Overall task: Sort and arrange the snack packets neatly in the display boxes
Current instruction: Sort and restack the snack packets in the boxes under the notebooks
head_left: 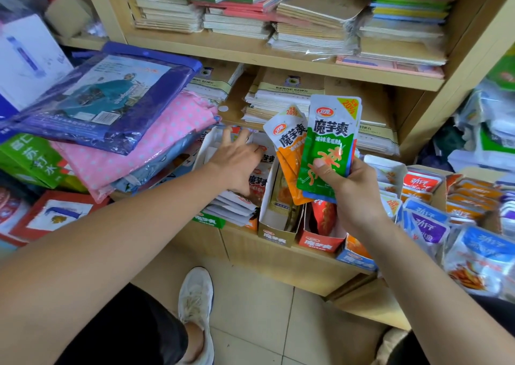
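My right hand [349, 189] grips a small bundle of snack packets upright: a green packet [326, 147] in front and orange packets [289, 153] fanned out behind it to the left. My left hand [237, 158] reaches into the leftmost display box [207, 144], fingers spread over the packets lying inside it. Below the bundle stand a tan display box [274, 235] with few packets, a red display box [320, 242] and a blue display box [355, 259], all on the shelf edge.
Stacks of blue, orange and purple snack packets [426, 220] fill boxes at the right. Folded raincoat packs [111, 100] pile up at the left. Notebooks [278, 16] fill the upper shelves. My shoe [196, 298] stands on the tiled floor below.
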The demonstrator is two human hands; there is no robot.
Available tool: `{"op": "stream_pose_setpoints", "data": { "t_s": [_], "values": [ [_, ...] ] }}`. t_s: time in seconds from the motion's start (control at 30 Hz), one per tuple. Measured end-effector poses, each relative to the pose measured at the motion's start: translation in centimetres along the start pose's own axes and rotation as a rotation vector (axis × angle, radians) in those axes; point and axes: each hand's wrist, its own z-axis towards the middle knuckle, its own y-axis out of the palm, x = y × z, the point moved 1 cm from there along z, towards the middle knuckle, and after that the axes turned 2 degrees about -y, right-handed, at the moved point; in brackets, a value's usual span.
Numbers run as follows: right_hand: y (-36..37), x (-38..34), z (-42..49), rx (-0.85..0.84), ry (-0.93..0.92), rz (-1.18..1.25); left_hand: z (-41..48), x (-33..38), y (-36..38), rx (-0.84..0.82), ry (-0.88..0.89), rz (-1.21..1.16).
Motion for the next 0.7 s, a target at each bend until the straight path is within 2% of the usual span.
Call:
{"op": "stream_pose_setpoints", "data": {
  "t_s": [0.23,0.37,0.53,0.7],
  "values": [
    [0.1,-0.1,-0.1,-0.005,-0.001,-0.014,0.4,-1.0,0.4,0.026,0.009,-0.124],
    [0.2,-0.2,-0.2,-0.011,-0.004,-0.023,0.8,-0.8,0.9,0.004,-0.045,-0.178],
    [0.9,-1.4,-1.7,0.085,-0.021,0.001,1.0,-1.3,1.1,0.054,-0.056,-0.272],
    [2.8,-2.1,-7.2,0.102,0.126,0.179,1.3,-1.4,0.8,-0.027,-0.107,-0.338]
  ]
}}
